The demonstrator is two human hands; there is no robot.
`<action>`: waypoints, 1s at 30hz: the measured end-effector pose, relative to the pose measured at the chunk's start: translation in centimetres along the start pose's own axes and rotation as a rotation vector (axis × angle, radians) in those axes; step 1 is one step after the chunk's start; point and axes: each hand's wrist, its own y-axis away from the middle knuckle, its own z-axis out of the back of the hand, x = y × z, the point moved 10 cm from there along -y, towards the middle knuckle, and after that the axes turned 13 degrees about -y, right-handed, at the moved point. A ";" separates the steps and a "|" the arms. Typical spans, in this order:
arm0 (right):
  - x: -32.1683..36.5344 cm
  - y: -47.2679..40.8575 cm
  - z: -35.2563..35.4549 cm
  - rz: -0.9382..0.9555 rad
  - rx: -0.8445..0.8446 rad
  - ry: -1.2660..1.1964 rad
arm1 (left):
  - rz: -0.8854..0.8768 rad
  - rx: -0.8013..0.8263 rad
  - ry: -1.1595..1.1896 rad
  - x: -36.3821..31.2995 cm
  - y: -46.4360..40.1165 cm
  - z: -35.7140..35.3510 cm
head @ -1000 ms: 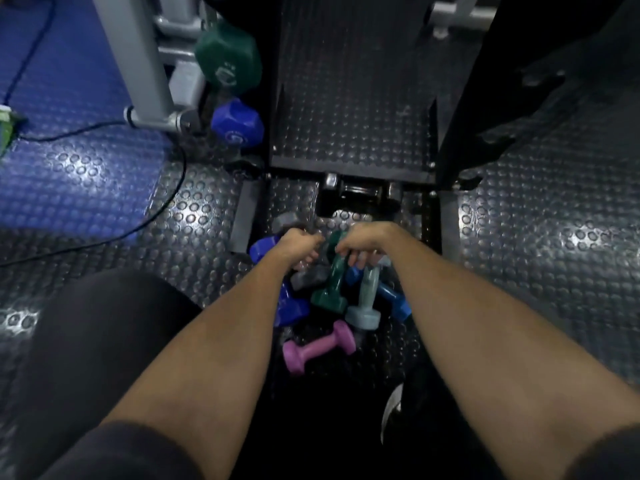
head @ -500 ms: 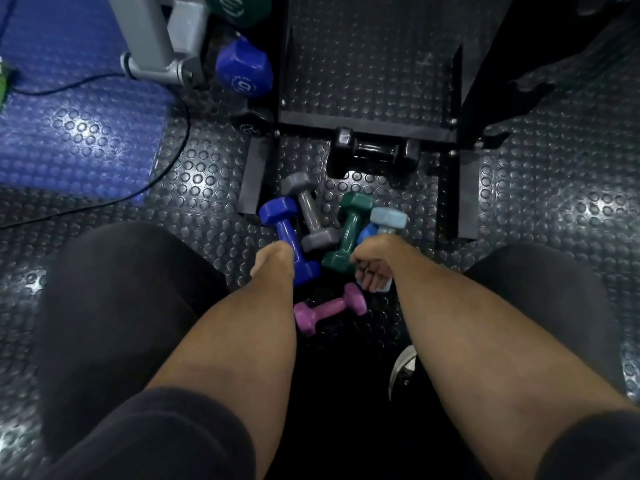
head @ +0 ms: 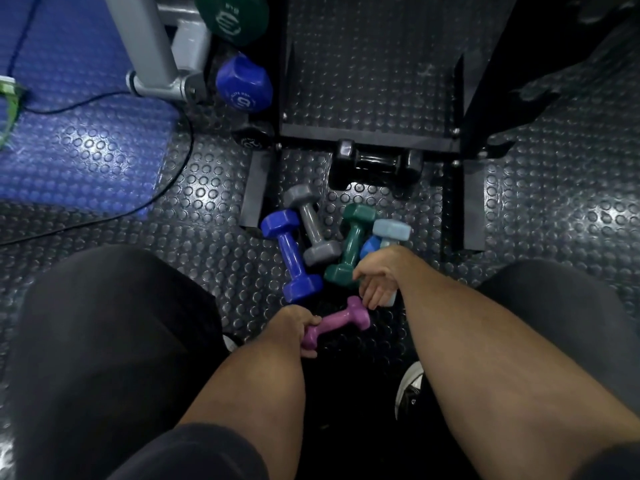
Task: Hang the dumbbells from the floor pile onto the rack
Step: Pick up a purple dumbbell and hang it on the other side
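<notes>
Several small dumbbells lie in a pile on the studded floor between my knees. My left hand [head: 297,323] grips the near end of the pink dumbbell [head: 341,320]. My right hand [head: 375,280] holds the light-blue dumbbell [head: 391,232] by its handle, its far head sticking out beyond my wrist. Beside them lie a dark blue dumbbell [head: 291,258], a grey dumbbell [head: 311,232] and a green dumbbell [head: 351,247]. A bright blue dumbbell [head: 370,247] peeks out under the light-blue one. The black rack [head: 367,133] stands just beyond the pile.
A black dumbbell [head: 375,166] lies against the rack's base. Large green [head: 230,17] and blue [head: 242,83] dumbbells sit at the left beside a grey metal post [head: 145,46]. A black cable [head: 166,188] runs over a blue mat. My knees flank the pile.
Both hands have drawn back toward me from the far side of the pile. My left hand has taken hold of the pink dumbbell; my right hand keeps hold of the light-blue one.
</notes>
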 end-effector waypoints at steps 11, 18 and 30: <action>0.5 1.6 0.7 0.028 -0.079 0.063 | -0.033 -0.012 -0.413 -3.1 3.1 2.1; 1.4 5.9 5.3 0.156 -0.232 -0.167 | -0.328 -0.114 -0.357 -11.3 9.3 4.4; 9.5 17.9 12.6 0.654 0.190 -0.722 | -0.798 0.030 0.100 -22.4 18.7 7.3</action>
